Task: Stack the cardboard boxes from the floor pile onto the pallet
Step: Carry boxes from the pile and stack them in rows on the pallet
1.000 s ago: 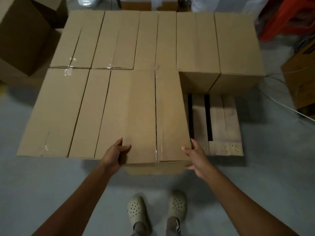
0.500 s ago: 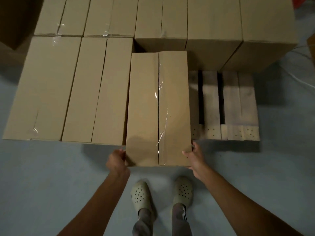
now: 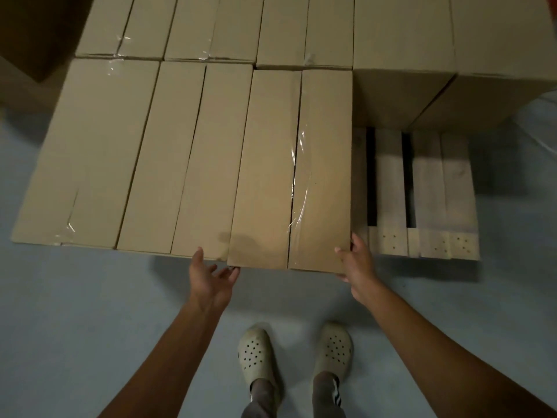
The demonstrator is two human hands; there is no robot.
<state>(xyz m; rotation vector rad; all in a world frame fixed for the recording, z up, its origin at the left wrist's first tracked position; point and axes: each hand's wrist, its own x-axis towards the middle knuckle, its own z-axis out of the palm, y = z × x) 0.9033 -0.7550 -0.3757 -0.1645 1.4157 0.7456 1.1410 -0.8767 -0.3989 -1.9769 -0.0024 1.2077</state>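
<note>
Left grip: the left grip (image 3: 211, 279) is released, palm turned up and fingers spread loosely. It sits just off the near left corner of the taped box (image 3: 289, 176). The fingertips (image 3: 233, 270) reach that corner's lower edge, but I cannot tell whether they touch it.
Right grip: the right grip (image 3: 357, 260) grasps the near right corner of the taped box, with the thumb on the top face and the fingers (image 3: 355, 240) curled against the right side.
Taped box: it lies flat in the front row on the pallet (image 3: 422, 182). Its long left side is tight against the neighbouring box (image 3: 187, 158) and its far end is against a back-row box (image 3: 304, 28). Its near end sticks out a little past the front edge of the neighbours.
Pallet: bare grey slats show to the right of the taped box, in front of two taller boxes (image 3: 404, 55).
Floor: the floor (image 3: 90, 327) is pale, with two perforated clogs (image 3: 256, 354) below the box.
Hidden or cut off: the boxes hide the rest of the pallet. The back row and the taller boxes run off the top edge. A dark box (image 3: 30, 34) at upper left is in shadow and hard to make out. The underside of the taped box cannot be seen.
</note>
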